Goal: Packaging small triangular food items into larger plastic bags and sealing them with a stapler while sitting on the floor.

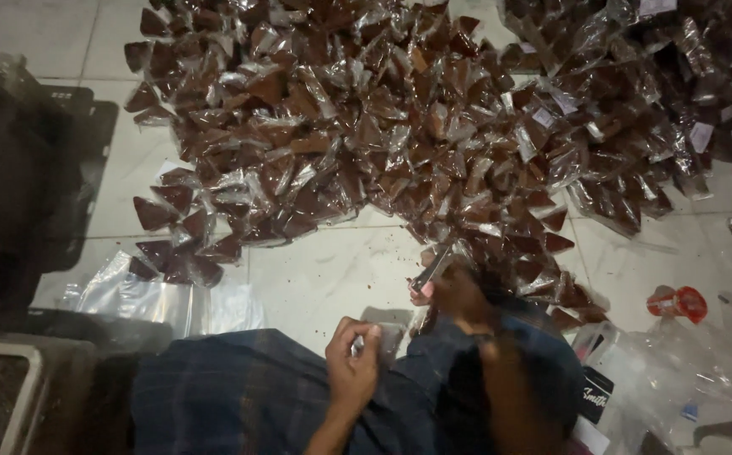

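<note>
Left hand [353, 362] pinching one small clear packet [387, 337] | right hand [458, 295], blurred, pinching one glossy packet [431, 271] | beyond both: uncountable heap of triangular brown-filled plastic packets [366, 126] on white tiles [324, 278]

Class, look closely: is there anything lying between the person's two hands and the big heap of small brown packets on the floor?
Nothing visible: the right hand already touches the heap; only bare tile lies beyond the left hand.
</note>
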